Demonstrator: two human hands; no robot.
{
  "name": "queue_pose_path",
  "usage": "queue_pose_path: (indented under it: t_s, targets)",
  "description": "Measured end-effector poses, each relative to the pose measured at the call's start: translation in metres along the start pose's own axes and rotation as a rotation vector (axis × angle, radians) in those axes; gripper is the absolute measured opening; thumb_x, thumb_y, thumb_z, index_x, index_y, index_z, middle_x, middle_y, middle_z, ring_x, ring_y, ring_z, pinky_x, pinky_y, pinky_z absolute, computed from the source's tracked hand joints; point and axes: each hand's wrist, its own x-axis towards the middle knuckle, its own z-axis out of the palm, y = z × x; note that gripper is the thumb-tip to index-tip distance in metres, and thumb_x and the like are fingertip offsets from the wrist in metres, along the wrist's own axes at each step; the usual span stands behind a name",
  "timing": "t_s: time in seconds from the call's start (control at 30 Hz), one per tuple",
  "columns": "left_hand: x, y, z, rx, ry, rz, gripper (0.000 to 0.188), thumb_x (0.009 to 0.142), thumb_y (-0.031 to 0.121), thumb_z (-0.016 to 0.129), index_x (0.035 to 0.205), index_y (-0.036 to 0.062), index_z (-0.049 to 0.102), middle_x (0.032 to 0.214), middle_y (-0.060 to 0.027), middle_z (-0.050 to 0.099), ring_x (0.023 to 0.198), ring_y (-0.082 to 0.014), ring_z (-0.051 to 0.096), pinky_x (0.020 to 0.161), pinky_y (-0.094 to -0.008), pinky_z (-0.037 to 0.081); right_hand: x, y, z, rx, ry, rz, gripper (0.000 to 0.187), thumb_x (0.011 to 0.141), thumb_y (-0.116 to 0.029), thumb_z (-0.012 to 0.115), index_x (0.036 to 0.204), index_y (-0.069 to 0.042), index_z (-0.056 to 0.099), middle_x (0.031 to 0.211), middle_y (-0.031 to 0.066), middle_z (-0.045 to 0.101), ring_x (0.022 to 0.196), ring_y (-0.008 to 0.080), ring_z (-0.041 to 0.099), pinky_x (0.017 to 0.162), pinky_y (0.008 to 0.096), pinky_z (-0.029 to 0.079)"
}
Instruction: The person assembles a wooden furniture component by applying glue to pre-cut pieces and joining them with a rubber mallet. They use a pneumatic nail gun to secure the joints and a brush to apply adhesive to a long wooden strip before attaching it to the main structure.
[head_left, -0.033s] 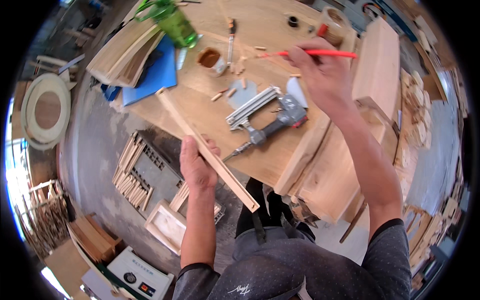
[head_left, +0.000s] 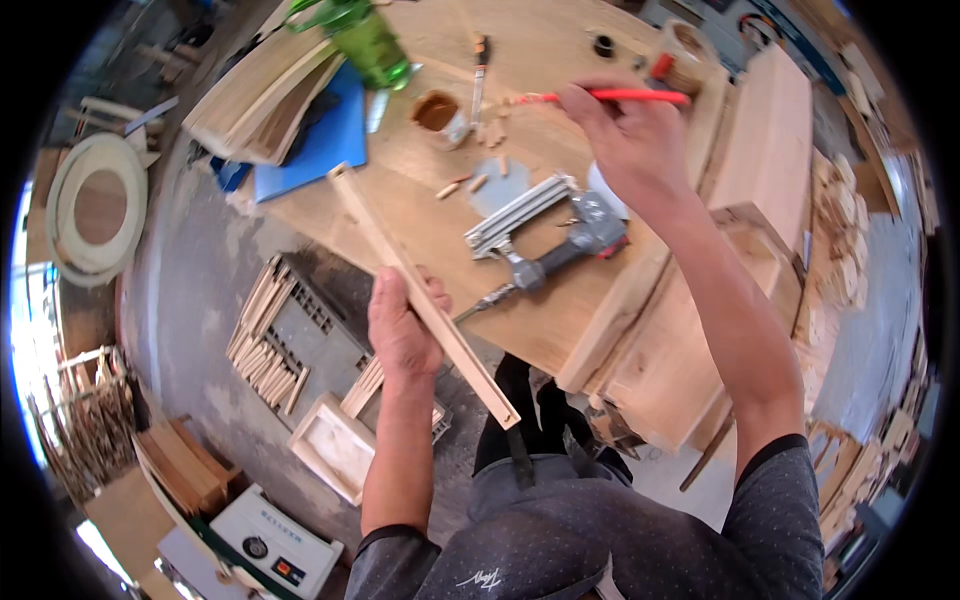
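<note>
My left hand (head_left: 407,325) is wrapped round the middle of a narrow wooden strip (head_left: 455,345) with a groove along it and a hole near its lower end. The strip slants across the bench's near edge. My right hand (head_left: 635,140) is raised over the far right of the bench, pinching a slim red stick (head_left: 635,96). Its blurred tip points left, towards a small cup of brown paste (head_left: 438,115); I cannot tell whether it is a brush. Between my hands a grey nail gun (head_left: 570,238) lies on the bench. Short wooden dowels (head_left: 478,183) lie near the cup.
A screwdriver (head_left: 480,75), a green bottle (head_left: 370,50), and curved wooden pieces on a blue sheet (head_left: 335,150) occupy the bench. Large timber blocks (head_left: 765,140) line the right. A crate of wooden sticks (head_left: 300,330) stands on the floor at the left.
The red stick has shifted left with my right hand, nearer the cup. The bench things sit slightly farther right in the view. My left hand still grips the strip.
</note>
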Motion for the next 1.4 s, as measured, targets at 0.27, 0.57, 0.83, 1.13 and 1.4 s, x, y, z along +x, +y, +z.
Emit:
queue_pose_path:
  t_s: [0.27, 0.57, 0.83, 1.13, 1.4]
  targets:
    - [0.001, 0.022, -0.022, 0.058, -0.189, -0.031, 0.052, 0.114, 0.035, 0.060, 0.153, 0.0017, 0.052, 0.100, -0.0086, 0.066, 0.084, -0.0200, 0.065, 0.073, -0.0334, 0.057, 0.052, 0.072, 0.143, -0.191, -0.258, 0.254, 0.037, 0.102, -0.033, 0.066, 0.123, -0.004, 0.075, 0.091, 0.0149, 0.078, 0.080, 0.0263, 0.075, 0.080, 0.0375, 0.059]
    - [-0.028, 0.002, 0.023, 0.238, -0.201, -0.019, 0.023, 0.111, 0.023, 0.067, 0.122, 0.0020, 0.068, 0.096, -0.0078, 0.072, 0.083, -0.0167, 0.070, 0.075, -0.0317, 0.060, -0.025, 0.022, -0.014, -0.199, -0.349, 0.316, 0.044, 0.103, -0.024, 0.071, 0.135, 0.006, 0.068, 0.112, 0.0106, 0.079, 0.100, 0.0149, 0.072, 0.092, 0.0316, 0.056]
    - [-0.120, -0.060, 0.110, 0.512, -0.508, 0.059, 0.020, 0.109, 0.020, 0.070, 0.115, 0.0014, 0.068, 0.094, -0.0073, 0.072, 0.082, -0.0164, 0.071, 0.072, -0.0319, 0.058, -0.234, -0.029, -0.234, 0.045, -0.092, 0.564, 0.031, 0.104, -0.019, 0.071, 0.120, 0.007, 0.073, 0.099, 0.0075, 0.078, 0.093, 0.0108, 0.071, 0.085, 0.0280, 0.057]
    - [-0.223, -0.144, 0.198, 0.812, -0.578, -0.134, 0.025, 0.107, 0.025, 0.072, 0.115, 0.0016, 0.067, 0.086, -0.0057, 0.071, 0.073, -0.0159, 0.071, 0.068, -0.0317, 0.059, -0.443, 0.009, -0.342, 0.228, 0.168, 0.797, 0.028, 0.102, -0.018, 0.070, 0.120, 0.003, 0.074, 0.097, 0.0073, 0.077, 0.088, 0.0113, 0.069, 0.082, 0.0286, 0.055]
    - [-0.224, -0.194, 0.233, 1.016, -0.512, -0.171, 0.028, 0.107, 0.031, 0.073, 0.109, 0.0041, 0.064, 0.085, -0.0044, 0.069, 0.068, -0.0125, 0.067, 0.064, -0.0289, 0.056, -0.534, 0.053, -0.356, -0.296, 0.176, 0.855, 0.044, 0.097, -0.020, 0.075, 0.136, 0.000, 0.064, 0.115, 0.0210, 0.072, 0.105, 0.0375, 0.071, 0.092, 0.0459, 0.058]
